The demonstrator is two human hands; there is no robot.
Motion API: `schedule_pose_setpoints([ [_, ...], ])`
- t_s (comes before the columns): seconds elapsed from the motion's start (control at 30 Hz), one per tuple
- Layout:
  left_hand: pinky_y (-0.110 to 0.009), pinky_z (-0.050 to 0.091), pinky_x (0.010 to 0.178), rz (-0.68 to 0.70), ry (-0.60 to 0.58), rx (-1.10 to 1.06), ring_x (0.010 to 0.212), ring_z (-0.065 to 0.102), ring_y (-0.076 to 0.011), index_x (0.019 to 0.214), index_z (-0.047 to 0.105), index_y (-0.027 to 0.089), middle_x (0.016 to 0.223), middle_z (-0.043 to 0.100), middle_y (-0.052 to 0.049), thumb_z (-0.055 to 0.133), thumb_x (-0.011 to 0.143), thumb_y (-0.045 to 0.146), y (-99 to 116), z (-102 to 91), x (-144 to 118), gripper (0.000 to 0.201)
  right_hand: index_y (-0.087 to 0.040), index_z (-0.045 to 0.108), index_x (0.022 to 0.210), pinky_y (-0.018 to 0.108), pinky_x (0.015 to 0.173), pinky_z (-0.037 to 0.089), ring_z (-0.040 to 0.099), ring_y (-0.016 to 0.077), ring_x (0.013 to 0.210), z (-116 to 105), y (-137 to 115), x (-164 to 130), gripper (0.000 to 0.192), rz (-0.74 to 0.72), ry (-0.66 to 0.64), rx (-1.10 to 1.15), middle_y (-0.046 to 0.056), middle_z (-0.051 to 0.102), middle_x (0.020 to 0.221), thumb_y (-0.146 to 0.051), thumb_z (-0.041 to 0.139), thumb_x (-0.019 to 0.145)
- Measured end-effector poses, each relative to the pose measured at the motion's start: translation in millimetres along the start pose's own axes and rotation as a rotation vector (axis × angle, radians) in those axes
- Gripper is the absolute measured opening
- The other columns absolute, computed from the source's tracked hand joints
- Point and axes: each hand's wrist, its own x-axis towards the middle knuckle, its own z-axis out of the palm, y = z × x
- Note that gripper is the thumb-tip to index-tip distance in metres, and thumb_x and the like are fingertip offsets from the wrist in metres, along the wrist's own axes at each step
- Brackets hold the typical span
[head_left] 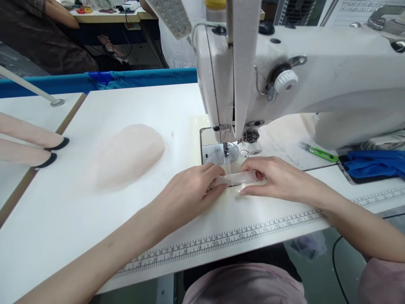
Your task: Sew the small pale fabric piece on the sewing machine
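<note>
Just in front of the sewing machine's presser foot (225, 148), a narrow strip of sheer whitish fabric (238, 178) stretches between both hands. My left hand (201, 185) pinches its left end, thumb below and fingers curled on top. On the right end, my right hand (268, 177) is closed round the strip with bent fingers. The metal needle plate (211, 153) lies right behind the fabric. White thread runs down from the needle area to the strip. A sheer, pale beige fabric piece (131, 154) lies flat on the table to the left.
The white sewing machine (316, 67) fills the upper right. Green thread snips (319, 153) lie by a phone-like device under blue cloth (376, 164). A ruler tape (218, 244) lines the front edge. Two fabric-covered leg-like forms (28, 139) reach in at left. Other people sit beyond the table.
</note>
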Motion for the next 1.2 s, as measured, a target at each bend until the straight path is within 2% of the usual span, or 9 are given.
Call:
schedule_pose_setpoints([
  [0.13, -0.024, 0.042, 0.049, -0.003, -0.015, -0.020, 0.054, 0.056, -0.0127, 0.106, 0.065, 0.018, 0.073, 0.062, -0.001, 0.052, 0.087, 0.025, -7, -3.5, 23, 0.024, -0.018, 0.067, 0.096, 0.024, 0.064, 0.042, 0.059, 0.0141, 0.076, 16, 6, 7, 0.018, -0.135, 0.245, -0.092, 0.002, 0.065, 0.085, -0.019, 0.049, 0.094],
  [0.27, -0.023, 0.032, 0.042, 0.045, -0.035, -0.086, 0.044, 0.041, -0.0092, 0.059, 0.057, 0.019, 0.051, 0.046, 0.003, 0.050, 0.084, 0.021, -16, -7.5, 39, 0.026, -0.016, 0.070, 0.097, 0.022, 0.056, 0.040, 0.055, 0.0109, 0.067, 25, 15, 14, 0.021, -0.250, 0.576, -0.177, 0.003, 0.063, 0.081, -0.021, 0.049, 0.095],
  [0.33, -0.024, 0.029, 0.042, 0.042, -0.056, -0.138, 0.044, 0.037, -0.0088, 0.052, 0.051, 0.019, 0.050, 0.042, 0.003, 0.051, 0.086, 0.026, -20, -9.7, 43, 0.034, -0.015, 0.072, 0.094, 0.022, 0.052, 0.037, 0.052, 0.0097, 0.063, 25, 18, 17, 0.024, -0.268, 0.644, -0.215, 0.004, 0.062, 0.083, -0.025, 0.050, 0.096],
  [0.5, -0.024, 0.035, 0.048, 0.066, -0.127, -0.313, 0.052, 0.043, -0.0096, 0.060, 0.061, 0.018, 0.062, 0.048, 0.001, 0.050, 0.091, 0.037, -27, -15.3, 39, 0.038, -0.018, 0.073, 0.091, 0.022, 0.046, 0.028, 0.048, 0.0074, 0.055, 24, 16, 19, 0.024, -0.178, 0.627, -0.258, 0.000, 0.063, 0.073, -0.025, 0.050, 0.095],
  [0.63, -0.024, 0.036, 0.048, 0.113, -0.083, -0.340, 0.051, 0.043, -0.0089, 0.063, 0.065, 0.018, 0.063, 0.046, 0.001, 0.046, 0.094, 0.035, -24, -8.9, 28, 0.040, -0.020, 0.072, 0.094, 0.021, 0.050, 0.032, 0.054, 0.0086, 0.060, 23, 12, 14, 0.023, -0.209, 0.542, -0.250, -0.002, 0.067, 0.074, -0.019, 0.050, 0.091],
  [0.83, -0.032, 0.044, 0.065, 0.467, 0.247, 0.201, 0.065, 0.053, -0.0155, 0.084, 0.070, 0.016, 0.070, 0.059, -0.003, 0.047, 0.093, 0.019, -16, 24.0, 5, 0.025, -0.019, 0.071, 0.079, 0.032, 0.073, 0.040, 0.058, 0.0196, 0.092, 24, 11, 7, 0.017, -0.436, 0.357, -0.499, 0.001, 0.073, 0.097, -0.016, 0.055, 0.084],
  [0.93, -0.036, 0.044, 0.074, 0.521, 0.365, 0.470, 0.069, 0.055, -0.0170, 0.101, 0.069, 0.018, 0.072, 0.064, -0.001, 0.051, 0.091, 0.014, -9, 31.3, -4, 0.020, -0.019, 0.069, 0.078, 0.033, 0.079, 0.038, 0.058, 0.0189, 0.097, 26, 10, 6, 0.018, -0.487, 0.321, -0.561, 0.000, 0.074, 0.094, -0.012, 0.053, 0.085],
  [1.1, -0.040, 0.041, 0.092, 0.413, 0.334, 0.528, 0.110, 0.060, -0.0232, 0.116, 0.063, 0.015, 0.119, 0.067, -0.010, 0.054, 0.089, 0.009, 1, 32.8, -17, 0.030, -0.019, 0.068, 0.077, 0.033, 0.080, 0.038, 0.059, 0.0169, 0.095, 26, 9, 4, 0.021, -0.485, 0.309, -0.574, -0.001, 0.074, 0.091, -0.013, 0.052, 0.087],
  [1.2, -0.042, 0.040, 0.097, 0.407, 0.303, 0.502, 0.114, 0.060, -0.0236, 0.120, 0.061, 0.013, 0.122, 0.066, -0.013, 0.049, 0.092, 0.010, 0, 35.4, -20, 0.030, -0.019, 0.069, 0.078, 0.034, 0.080, 0.037, 0.059, 0.0166, 0.093, 26, 9, 4, 0.022, -0.486, 0.312, -0.582, -0.001, 0.074, 0.093, -0.013, 0.051, 0.089],
])
